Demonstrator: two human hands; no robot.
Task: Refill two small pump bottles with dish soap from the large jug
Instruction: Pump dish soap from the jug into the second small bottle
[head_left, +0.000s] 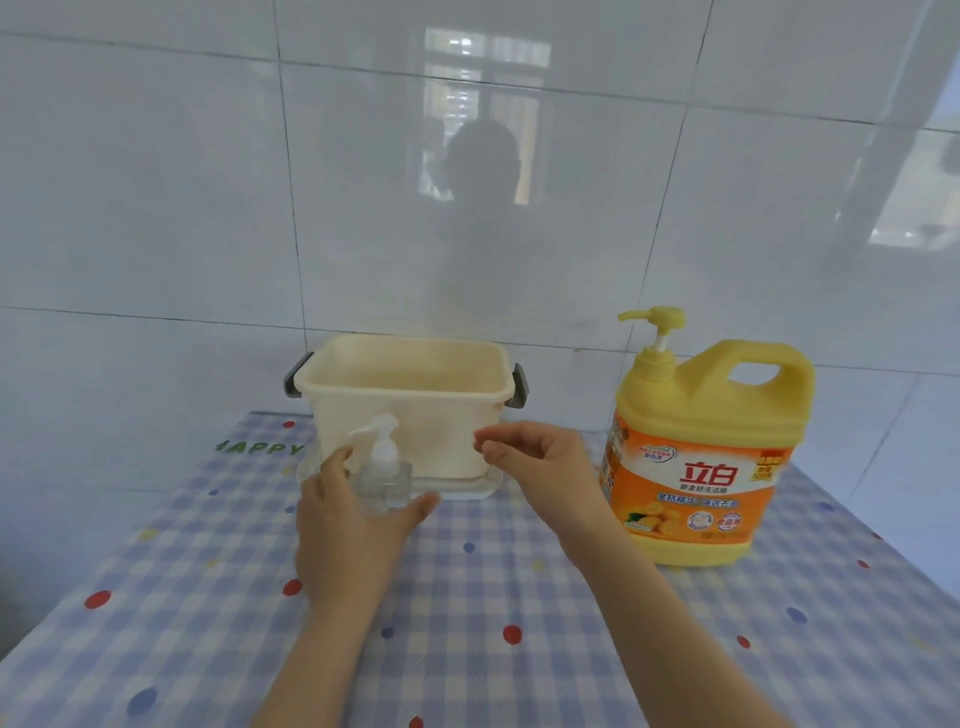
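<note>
A small clear pump bottle (383, 480) with a white pump head stands on the checked cloth in front of the cream box. My left hand (345, 525) is wrapped around its lower body from the left and front. Hovering to the right of the bottle's pump, my right hand (540, 462) has its fingers loosely curled and holds nothing. The large yellow dish soap jug (706, 452), with an orange label and a yellow pump, stands upright at the right. Only one small bottle is in view.
A cream plastic box (405, 400) with grey side clips sits on a clear lid (467, 486) near the white tiled wall. The table carries a blue checked cloth (467, 623) with coloured dots; its edges fall off left and right.
</note>
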